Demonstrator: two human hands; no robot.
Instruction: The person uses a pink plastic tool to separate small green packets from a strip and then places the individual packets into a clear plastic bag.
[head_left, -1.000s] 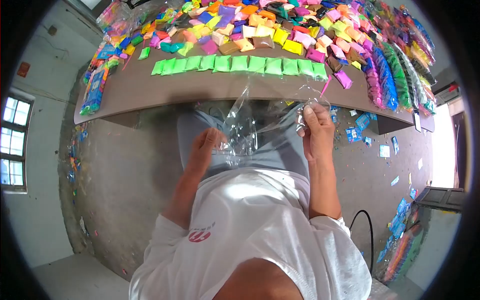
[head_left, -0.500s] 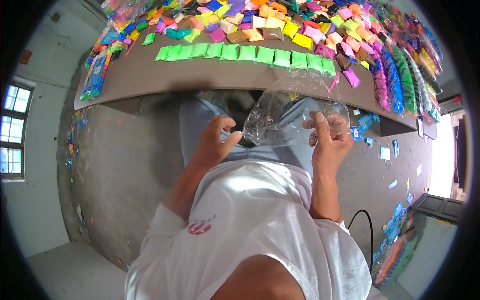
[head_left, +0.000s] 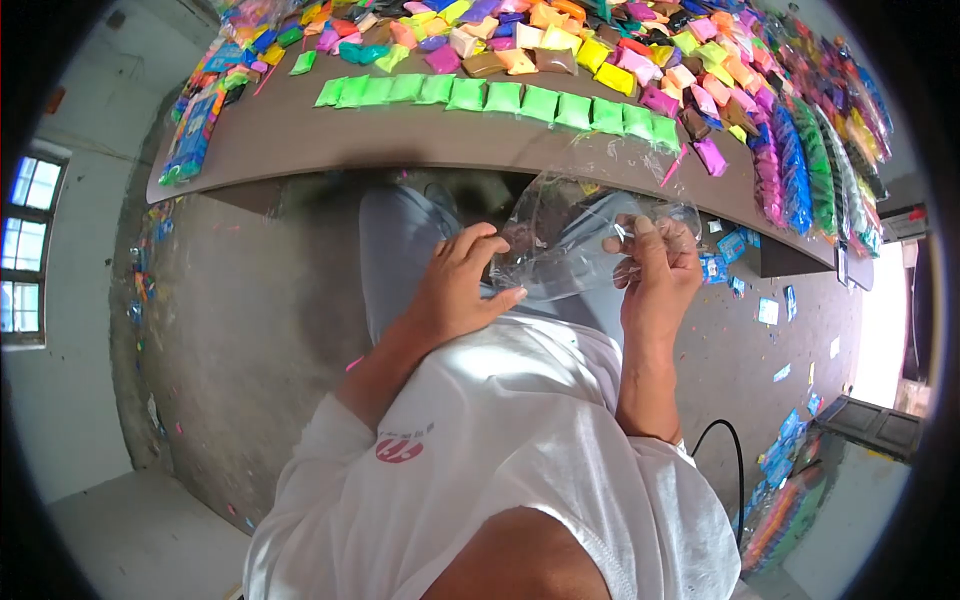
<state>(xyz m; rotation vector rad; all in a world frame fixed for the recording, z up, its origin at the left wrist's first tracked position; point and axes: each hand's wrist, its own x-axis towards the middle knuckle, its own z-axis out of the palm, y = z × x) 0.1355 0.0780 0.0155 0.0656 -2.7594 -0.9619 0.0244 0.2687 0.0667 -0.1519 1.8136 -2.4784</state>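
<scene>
A row of bright-green, pillow-shaped plastic packets (head_left: 503,97) lies on the flat brown counter (head_left: 300,140), before a multicoloured packet heap (head_left: 560,38). Nearer, the clear, limp plastic bag (head_left: 560,250) is between the hands (head_left: 460,285).

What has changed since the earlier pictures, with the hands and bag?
The left hand has opened, shifted right and seemingly released the bag, which now spreads wider. The right hand shifted slightly right. It still holds the bag; the green packets stay in a row.
</scene>
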